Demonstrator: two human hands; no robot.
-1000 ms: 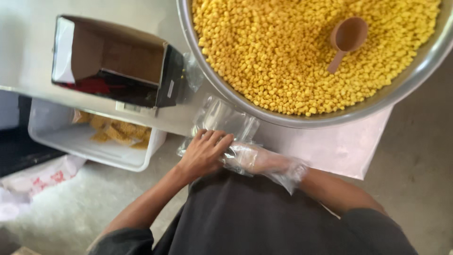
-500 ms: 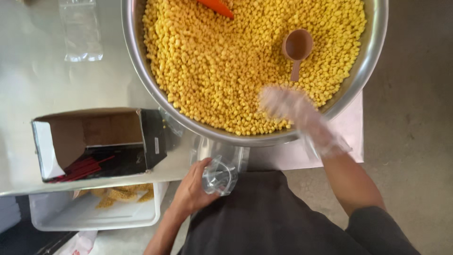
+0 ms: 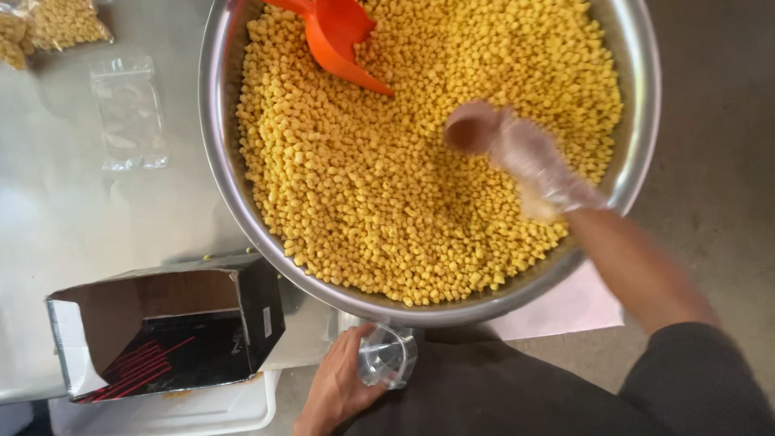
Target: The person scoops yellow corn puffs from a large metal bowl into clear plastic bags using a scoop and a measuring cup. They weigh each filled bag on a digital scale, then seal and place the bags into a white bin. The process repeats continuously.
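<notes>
Below bowl rim (image 3: 242,218), at 6 o'clock: left hand (image 3: 335,391) clamped on clear bag (image 3: 387,355), mouth open. Gloved right hand (image 3: 537,165) grips brown scoop (image 3: 472,129) over yellow puffs (image 3: 363,178). Bag likely light, limp, slippery; hold near mouth.

Steel bowl (image 3: 234,202) top cut by frame edge, as is orange scoop (image 3: 339,36) handle inside it; gloved right hand (image 3: 537,165) motion-blurred over bowl's kernels.
</notes>
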